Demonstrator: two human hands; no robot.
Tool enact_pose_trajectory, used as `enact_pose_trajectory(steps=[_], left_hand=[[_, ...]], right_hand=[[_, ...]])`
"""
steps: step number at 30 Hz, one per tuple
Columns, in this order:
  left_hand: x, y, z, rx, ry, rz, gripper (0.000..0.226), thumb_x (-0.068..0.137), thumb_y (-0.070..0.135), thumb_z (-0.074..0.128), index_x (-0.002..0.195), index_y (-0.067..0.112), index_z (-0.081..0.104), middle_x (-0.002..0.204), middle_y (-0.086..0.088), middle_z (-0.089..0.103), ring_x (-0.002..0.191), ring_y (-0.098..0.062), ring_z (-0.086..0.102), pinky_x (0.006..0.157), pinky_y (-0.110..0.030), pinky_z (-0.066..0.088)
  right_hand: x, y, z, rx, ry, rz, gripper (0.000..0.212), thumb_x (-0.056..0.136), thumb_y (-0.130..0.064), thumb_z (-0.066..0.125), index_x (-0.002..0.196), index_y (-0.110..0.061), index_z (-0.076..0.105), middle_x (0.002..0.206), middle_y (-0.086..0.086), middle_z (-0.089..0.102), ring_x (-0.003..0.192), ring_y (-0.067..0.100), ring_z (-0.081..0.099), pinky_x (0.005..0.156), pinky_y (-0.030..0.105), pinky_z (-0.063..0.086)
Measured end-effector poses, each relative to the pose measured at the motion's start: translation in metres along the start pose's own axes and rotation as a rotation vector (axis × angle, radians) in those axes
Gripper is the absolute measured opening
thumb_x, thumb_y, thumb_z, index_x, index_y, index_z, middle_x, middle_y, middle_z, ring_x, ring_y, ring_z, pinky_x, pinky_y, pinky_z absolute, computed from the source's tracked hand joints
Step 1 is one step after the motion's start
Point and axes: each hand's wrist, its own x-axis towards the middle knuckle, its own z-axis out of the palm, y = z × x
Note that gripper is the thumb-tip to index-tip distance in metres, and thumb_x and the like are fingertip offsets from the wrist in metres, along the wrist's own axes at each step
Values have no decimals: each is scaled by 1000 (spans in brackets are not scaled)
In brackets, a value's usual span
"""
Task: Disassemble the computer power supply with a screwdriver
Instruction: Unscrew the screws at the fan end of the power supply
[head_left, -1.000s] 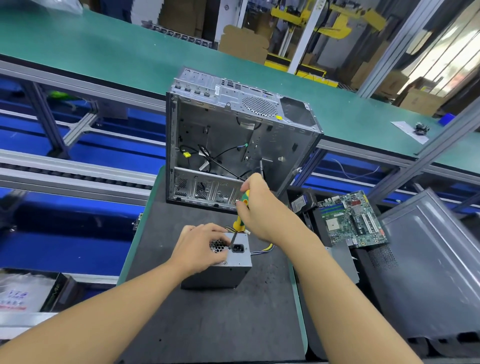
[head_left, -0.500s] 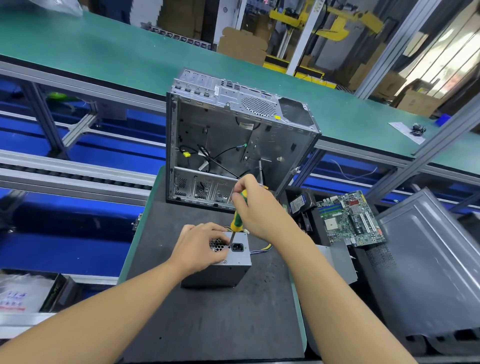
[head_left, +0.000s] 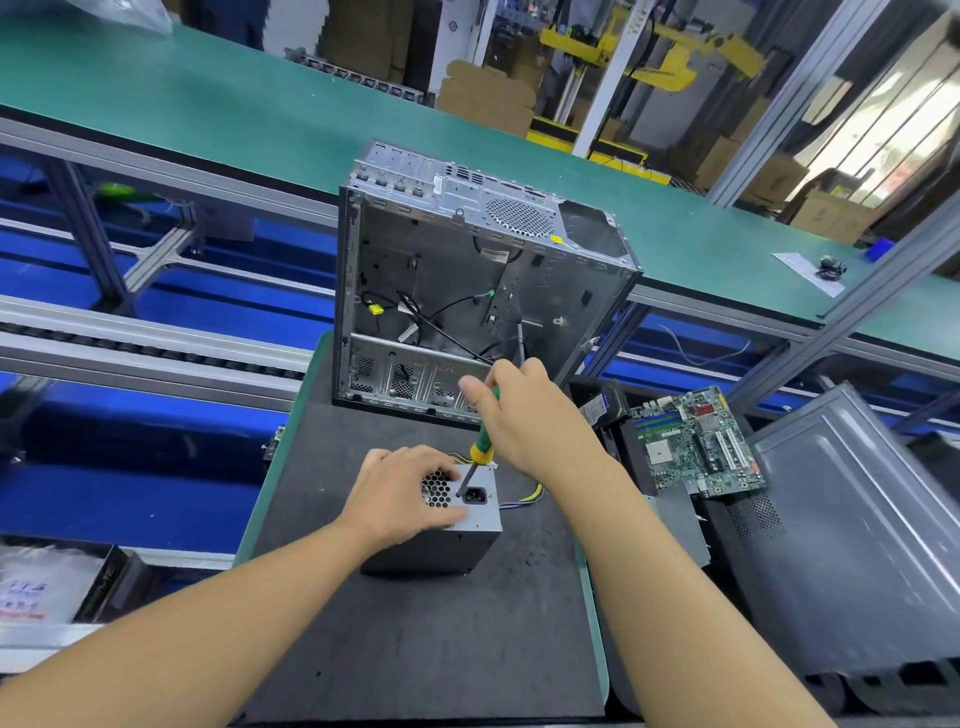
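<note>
Power supply (head_left: 457, 545) under left hand (head_left: 402, 493), right hand (head_left: 535, 421) gripping screwdriver (head_left: 480, 441)

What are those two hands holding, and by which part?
The right hand grips the screwdriver by its green handle; the left hand holds the power supply by its top end.

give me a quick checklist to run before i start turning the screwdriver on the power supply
1. Power supply steadied: left hand grips its top face. Ok.
2. Screwdriver held: right hand wraps the handle. Ok.
3. Tip seated in a screw: it meets the face beside the power socket; screw head too small to see. Cannot tell.
4. Cables clear of the tip: they trail off the right side. Ok.
5. Unit flat on the mat. Ok.
</note>
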Motion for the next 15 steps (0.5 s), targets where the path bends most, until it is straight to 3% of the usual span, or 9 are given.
enact_pose_trajectory(steps=[3,6,9,12,15], left_hand=[[0,1,-1,14,-9,4,53,61,76,59,104,45,60,114,33,57,105,11,49,97,-24,25],[1,1,0,29,-9,1,54,61,77,59,104,45,59,113,32,57,104,10,50,96,-23,25],[1,0,1,23,-6,-2,54,60,77,59,104,45,58,112,32,58,103,10,50,95,-23,24],[2,-1,1,19,-6,-7,56,59,77,59,105,45,57,111,32,58,103,10,50,96,-23,25],[3,-2,2,20,-16,-18,57,59,77,60,105,46,56,108,33,57,104,10,50,96,-22,23]], right_hand=[[2,-1,-1,-18,-26,17,36,102,-47,36,111,-14,49,114,11,46,93,32,54,81,41,49],[2,0,-1,12,-50,-69,31,103,-32,42,129,-16,50,124,11,43,103,31,54,86,36,45],[1,0,-2,80,-138,-130,51,96,-11,45,145,-21,35,133,5,40,119,29,44,99,42,41],[0,-1,-4,165,-170,-83,52,88,-4,45,138,-21,41,134,1,42,119,25,46,98,43,44],[0,-1,-2,49,-119,-68,26,91,-21,48,117,-23,51,121,-3,47,109,22,47,84,40,45]])
